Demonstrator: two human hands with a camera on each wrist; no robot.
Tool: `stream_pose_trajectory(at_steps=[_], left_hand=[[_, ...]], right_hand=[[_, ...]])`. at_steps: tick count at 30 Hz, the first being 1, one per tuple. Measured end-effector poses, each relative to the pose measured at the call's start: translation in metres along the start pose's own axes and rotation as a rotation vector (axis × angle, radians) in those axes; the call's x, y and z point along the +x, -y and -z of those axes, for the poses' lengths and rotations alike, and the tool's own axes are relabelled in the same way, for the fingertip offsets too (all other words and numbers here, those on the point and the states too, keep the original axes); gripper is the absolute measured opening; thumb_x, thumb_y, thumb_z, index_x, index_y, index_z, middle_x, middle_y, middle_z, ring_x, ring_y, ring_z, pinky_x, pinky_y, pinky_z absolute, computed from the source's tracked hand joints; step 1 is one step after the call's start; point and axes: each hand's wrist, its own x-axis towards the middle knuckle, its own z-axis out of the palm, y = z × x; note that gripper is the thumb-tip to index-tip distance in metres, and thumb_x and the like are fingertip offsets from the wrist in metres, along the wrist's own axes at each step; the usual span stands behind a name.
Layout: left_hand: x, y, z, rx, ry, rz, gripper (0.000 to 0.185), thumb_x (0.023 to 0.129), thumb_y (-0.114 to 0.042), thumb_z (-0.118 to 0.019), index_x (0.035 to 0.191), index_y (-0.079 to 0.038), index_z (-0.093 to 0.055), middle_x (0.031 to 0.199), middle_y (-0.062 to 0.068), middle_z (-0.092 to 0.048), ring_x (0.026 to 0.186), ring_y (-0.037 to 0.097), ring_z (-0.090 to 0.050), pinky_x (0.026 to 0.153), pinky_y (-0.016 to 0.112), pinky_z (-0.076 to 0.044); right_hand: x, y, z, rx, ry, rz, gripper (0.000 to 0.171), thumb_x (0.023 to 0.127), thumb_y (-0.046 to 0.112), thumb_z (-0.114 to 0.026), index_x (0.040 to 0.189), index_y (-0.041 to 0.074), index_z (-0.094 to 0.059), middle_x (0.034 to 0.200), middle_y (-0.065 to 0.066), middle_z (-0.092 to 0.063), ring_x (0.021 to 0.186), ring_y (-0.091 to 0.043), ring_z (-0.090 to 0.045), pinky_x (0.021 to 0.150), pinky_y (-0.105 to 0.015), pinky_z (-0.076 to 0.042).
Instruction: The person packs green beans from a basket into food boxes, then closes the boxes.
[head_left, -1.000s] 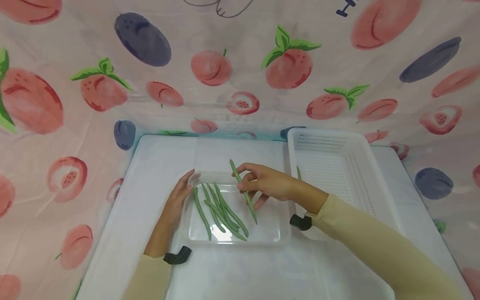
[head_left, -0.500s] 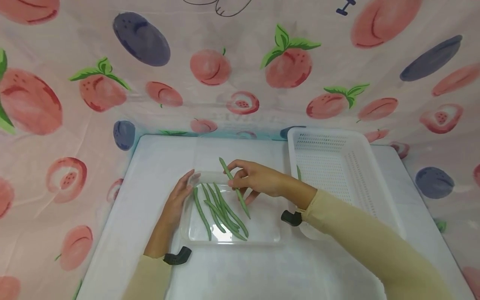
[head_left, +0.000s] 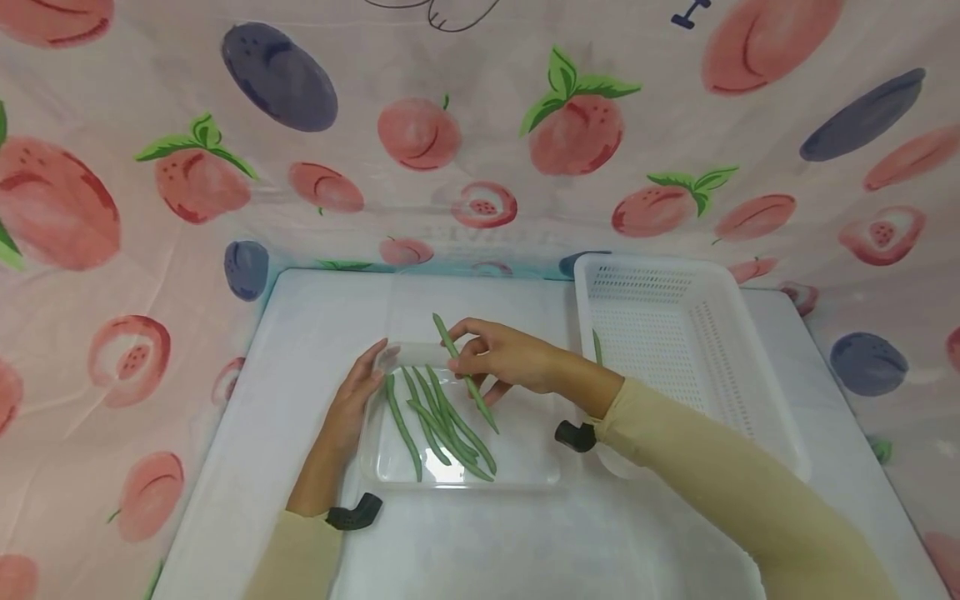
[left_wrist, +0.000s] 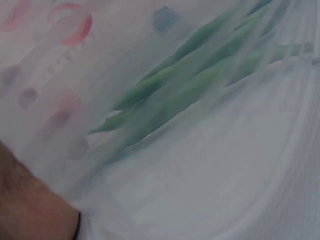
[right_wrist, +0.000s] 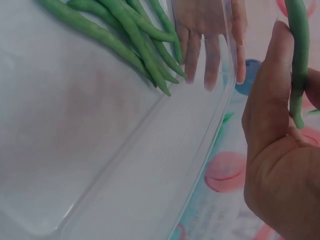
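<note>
In the head view my right hand (head_left: pixel 513 358) pinches a single green bean (head_left: pixel 486 412) between thumb and fingers, over a clear plastic container (head_left: pixel 525 481). Several more green beans (head_left: pixel 446 429) lie lengthwise in the container's left half. My left hand (head_left: pixel 352 404) rests along the container's left wall, outside it. Through that wall, the right wrist view shows its fingers (right_wrist: pixel 212 65) straight. There the held bean stands out beside the right thumb (right_wrist: pixel 272 90). The left wrist view looks through the cloudy wall at the beans (left_wrist: pixel 190 90).
A white perforated basket (head_left: pixel 761 375) stands right of the container, partly behind the right forearm. One green bean (head_left: pixel 597 346) shows at the basket's left side. The white table (head_left: pixel 330 308) meets a fruit-print cloth (head_left: pixel 420 200) at the back and sides.
My right hand has moved left with the pinched bean, coming closer over the beans in the container. The left hand keeps its place at the wall.
</note>
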Motion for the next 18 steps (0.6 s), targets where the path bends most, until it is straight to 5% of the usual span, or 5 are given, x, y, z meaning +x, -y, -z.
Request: stream_pose_trajectory(at_steps=[18], left_hand=[[-0.0001, -0.0009, -0.0004, -0.013, 0.0, 0.008, 0.053, 0.109, -0.036, -0.042, 0.16, -0.026, -0.033, 0.165, -0.006, -0.036, 0.157, 0.028, -0.025, 0.118, 0.063, -0.031]], right_hand=[[0.0014, 0.004, -0.0034, 0.007, 0.011, 0.002, 0.036, 0.102, 0.02, -0.064, 0.135, 0.018, -0.05, 0.111, -0.018, -0.065, 0.081, -0.02, -0.066, 0.06, -0.033, -0.062]])
